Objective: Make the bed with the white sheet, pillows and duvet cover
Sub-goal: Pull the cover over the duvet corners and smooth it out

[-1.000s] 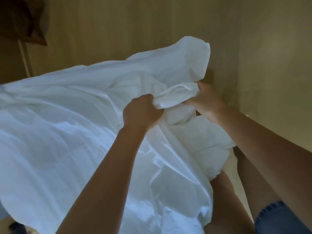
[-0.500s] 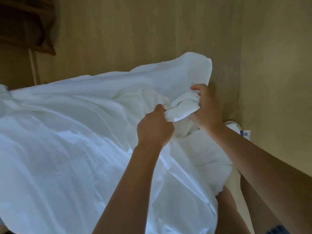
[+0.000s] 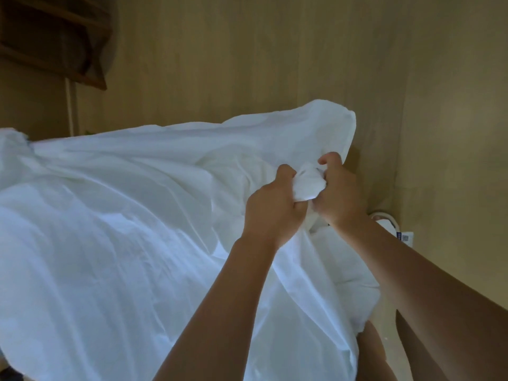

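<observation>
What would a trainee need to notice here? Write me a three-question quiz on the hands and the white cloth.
1. True or false: the left hand grips the white cloth.
2. The bunched wad of cloth sits: A) between the two hands, B) on the wooden shelf, C) on the floor.
3. Fill in: the right hand is nearer the ___ wall panels than the left.

Key: 1 true; 2 A; 3 wooden.

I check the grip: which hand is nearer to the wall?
The right hand; the left hand grips the same white fabric bunch farther from it.
</observation>
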Demonstrator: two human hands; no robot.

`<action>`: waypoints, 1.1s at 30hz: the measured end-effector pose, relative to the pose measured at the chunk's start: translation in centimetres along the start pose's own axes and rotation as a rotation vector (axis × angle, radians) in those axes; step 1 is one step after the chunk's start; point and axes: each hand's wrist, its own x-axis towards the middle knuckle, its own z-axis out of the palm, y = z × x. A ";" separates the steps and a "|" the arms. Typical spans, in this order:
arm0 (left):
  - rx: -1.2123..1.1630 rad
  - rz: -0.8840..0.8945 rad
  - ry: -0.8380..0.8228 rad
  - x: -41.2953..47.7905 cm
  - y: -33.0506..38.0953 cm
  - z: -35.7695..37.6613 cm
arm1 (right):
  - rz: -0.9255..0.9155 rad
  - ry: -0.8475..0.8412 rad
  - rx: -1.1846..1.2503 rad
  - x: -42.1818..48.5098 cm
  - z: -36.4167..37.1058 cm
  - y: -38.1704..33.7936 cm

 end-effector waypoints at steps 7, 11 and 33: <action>0.502 -0.099 0.080 1.4 -3.0 -0.4 | -0.174 0.085 -0.124 -0.3 0.5 -0.2; 0.307 -0.060 0.056 2.0 -3.6 0.1 | 0.034 -0.001 0.211 0.5 0.6 -0.2; -0.542 -0.453 -0.404 0.4 -3.1 -4.2 | 0.356 -0.919 0.821 1.9 -2.0 -1.7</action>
